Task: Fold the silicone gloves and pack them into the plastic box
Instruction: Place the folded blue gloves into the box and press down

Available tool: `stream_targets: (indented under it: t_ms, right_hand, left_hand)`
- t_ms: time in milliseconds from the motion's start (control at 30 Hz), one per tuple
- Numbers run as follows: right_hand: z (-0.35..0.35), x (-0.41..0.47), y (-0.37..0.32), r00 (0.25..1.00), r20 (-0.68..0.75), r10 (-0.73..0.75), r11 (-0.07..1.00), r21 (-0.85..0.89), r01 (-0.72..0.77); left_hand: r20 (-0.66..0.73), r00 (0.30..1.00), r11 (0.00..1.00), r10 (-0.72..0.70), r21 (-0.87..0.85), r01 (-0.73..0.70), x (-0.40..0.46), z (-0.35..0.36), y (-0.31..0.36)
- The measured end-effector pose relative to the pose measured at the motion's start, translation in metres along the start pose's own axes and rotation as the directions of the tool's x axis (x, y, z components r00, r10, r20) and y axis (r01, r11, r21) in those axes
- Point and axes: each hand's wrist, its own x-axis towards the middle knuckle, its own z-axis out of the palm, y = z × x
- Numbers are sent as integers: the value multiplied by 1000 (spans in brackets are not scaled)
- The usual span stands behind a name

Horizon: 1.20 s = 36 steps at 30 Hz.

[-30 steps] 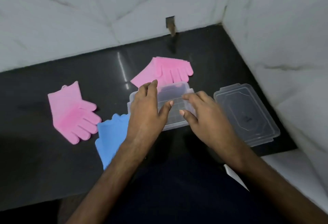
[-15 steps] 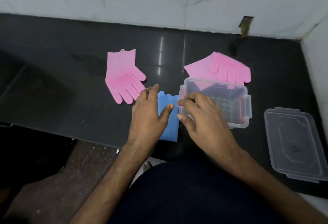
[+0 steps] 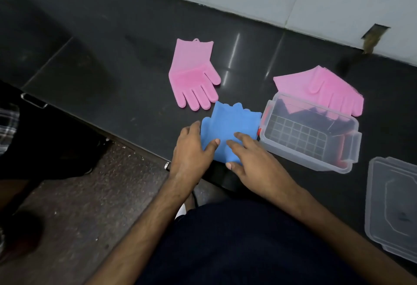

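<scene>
Both hands, the left hand (image 3: 191, 149) and right hand (image 3: 252, 160), lie flat and open on the blue glove (image 3: 228, 126), which looks soft, bendy and light, so pinch its edge by the fingertips to fold it.

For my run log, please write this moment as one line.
hands: left hand and right hand flat on blue glove | plastic box: open, no glove inside | lid: off

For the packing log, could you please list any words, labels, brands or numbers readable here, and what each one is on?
None can be read: no print shows on the blue glove, either pink glove, the plastic box or its lid.
The lid's raised centre outline is only a moulded shape.
</scene>
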Motion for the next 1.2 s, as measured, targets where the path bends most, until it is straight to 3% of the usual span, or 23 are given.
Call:
stream_targets:
  t_ms: [100, 300, 533, 700, 767, 867, 1033, 1100, 1200]
  right_hand:
    - [15, 3, 7, 994, 108, 11, 1000, -19, -9]
    - [39, -1, 23, 971, 234, -48, 993, -92, 71]
    - [50, -5, 34, 979, 185, -86, 983, -141, 113]
    - [43, -8, 34, 980, 167, -108, 994, -13, 111]
    - [38, -10, 31, 983, 140, -116, 990, 101, 103]
    - [32, -16, 21, 992, 51, -111, 962, 254, 95]
    - [11, -19, 1, 999, -43, -17, 843, 537, 37]
    - [2, -19, -8, 999, -21, 29, 738, 674, -7]
    - [-13, -19, -22, 996, 28, 86, 470, 880, -65]
  left_hand:
    - [58, 992, 992, -113, -43, 115, 1, 7, -11]
    - [75, 981, 974, -178, -126, 186, 18, 20, -15]
    - [88, 974, 956, -207, -191, 221, 32, 27, -7]
    - [12, 991, 945, -132, -299, 130, 32, 27, -4]
    - [54, 990, 877, -130, -460, 140, 29, 24, -3]
    - [125, 980, 684, -157, -702, 200, 23, 16, -3]
    - [69, 984, 438, -166, -889, 136, 14, -11, 9]
    - [40, 985, 359, -170, -928, 100, 11, -22, 18]
    - [-22, 985, 285, -171, -958, 28, 4, -32, 35]
